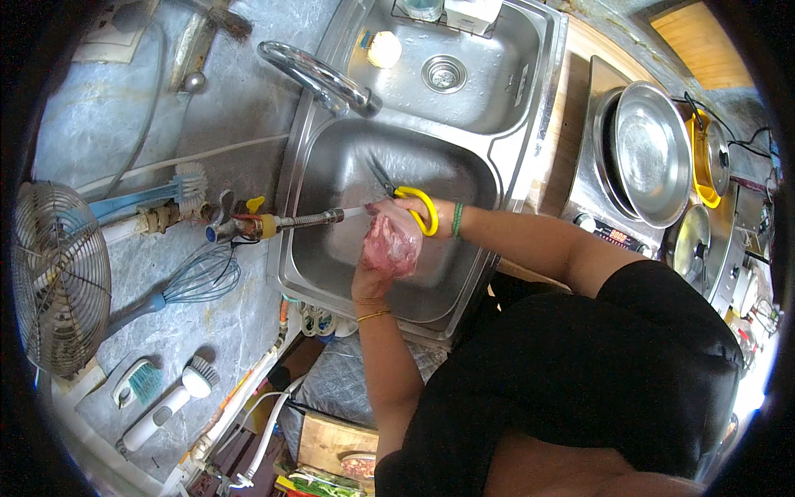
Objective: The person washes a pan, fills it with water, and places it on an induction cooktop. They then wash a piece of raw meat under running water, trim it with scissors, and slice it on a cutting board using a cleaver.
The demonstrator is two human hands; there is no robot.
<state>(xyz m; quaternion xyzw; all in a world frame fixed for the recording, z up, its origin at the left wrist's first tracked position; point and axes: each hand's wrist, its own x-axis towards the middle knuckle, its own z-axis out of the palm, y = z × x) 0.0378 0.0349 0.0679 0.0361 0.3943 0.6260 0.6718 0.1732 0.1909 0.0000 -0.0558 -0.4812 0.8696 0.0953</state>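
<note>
My left grip [373, 286] is clamped on what looks, this small, like raw meat [392, 248], glossy pink with whitish patches, above the sink [455, 286]; my right grip [445, 217] clasps yellow-handled scissors [433, 219].

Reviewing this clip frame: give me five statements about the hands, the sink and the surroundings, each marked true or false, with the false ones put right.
1. The right hand holds yellow-handled scissors. True.
2. The left hand is empty. False: it holds raw meat.
3. The meat is above the lower sink basin. True.
4. The wire whisk lies inside the upper basin. False: the whisk is left of the sink, near the caged fan.
5. The green band is on the left wrist. False: it is on the right wrist.
</note>
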